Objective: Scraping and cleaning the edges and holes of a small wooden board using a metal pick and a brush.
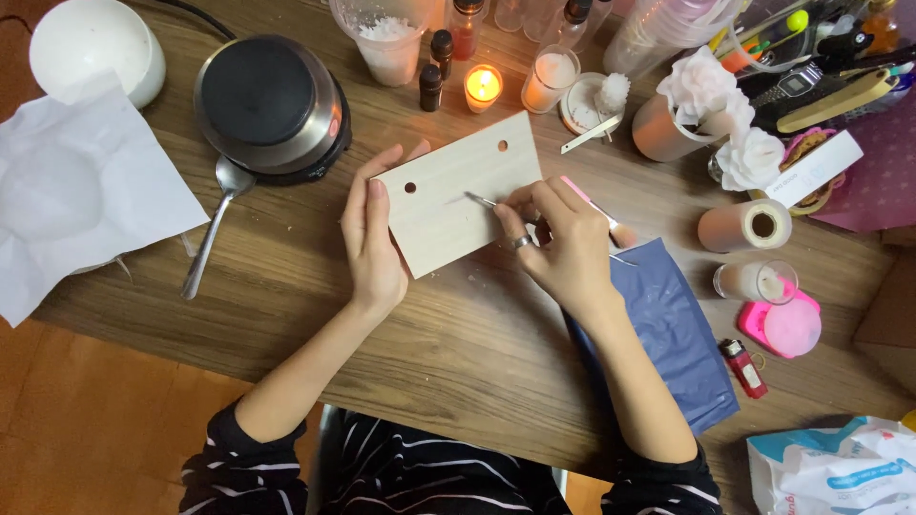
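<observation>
While the left hand (372, 250) lies flat along the left edge of a pale rectangular wooden board with two round holes (456, 202), fingers stretched over its corner and thumb up by the top edge, the right hand (561, 243) pinches a thin metal-tipped tool with a pink handle (592, 212) between thumb and fingers. The tool's point touches the board near its middle. A ring sits on one finger of the right hand. The board rests tilted on the brown wooden surface (458, 334), roughly at its centre.

Just behind the board stand a small lit candle in a glass (483, 86), a white candle in a clear glass (551, 80) and two dark dropper bottles (435, 67). To the left sit a round black-topped metal hot plate (270, 105), with a metal spoon (215, 224) lying beside it, a white bowl (93, 48) and crumpled white paper (81, 191). Under the right forearm lies a dark blue plastic pouch (673, 329). Further right are a beige roll of tape (746, 225), a pink round container (784, 326), a red lighter (743, 366) and white flower-shaped pieces (725, 114).
</observation>
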